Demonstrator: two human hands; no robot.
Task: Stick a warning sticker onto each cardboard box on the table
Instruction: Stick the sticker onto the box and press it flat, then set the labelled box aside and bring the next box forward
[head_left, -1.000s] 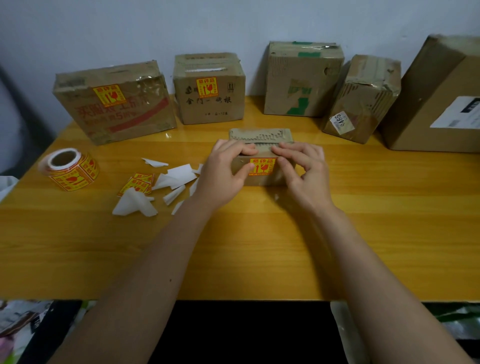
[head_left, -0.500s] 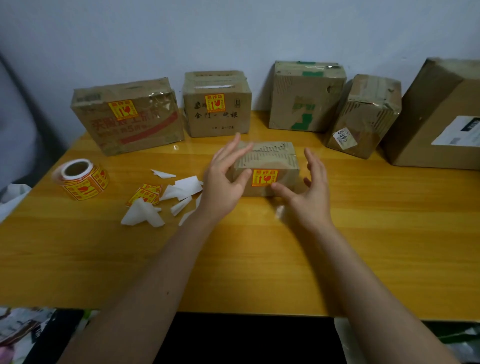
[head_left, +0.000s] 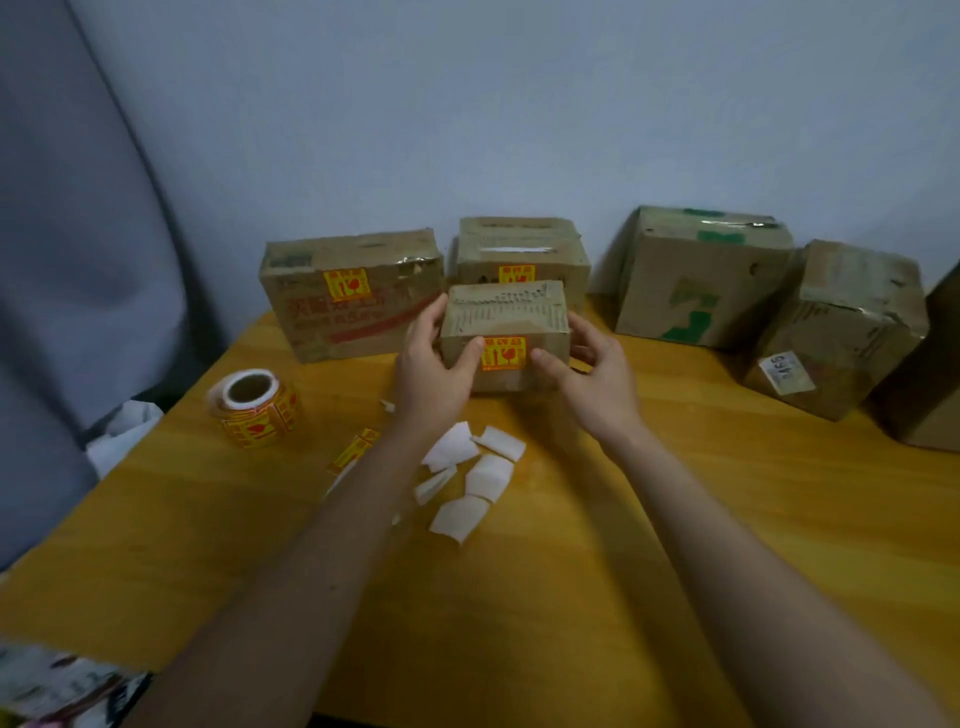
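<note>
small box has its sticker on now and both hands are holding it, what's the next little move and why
Probably set the small box down at the back beside the two stickered boxes. Its warning sticker is already on, and the left hand and right hand grip its sides. The green-marked box and the tilted box show no sticker.

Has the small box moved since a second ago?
Yes. The small box, held in both hands, has moved back and left: it now overlaps the second stickered box, where bare table showed between them.
</note>
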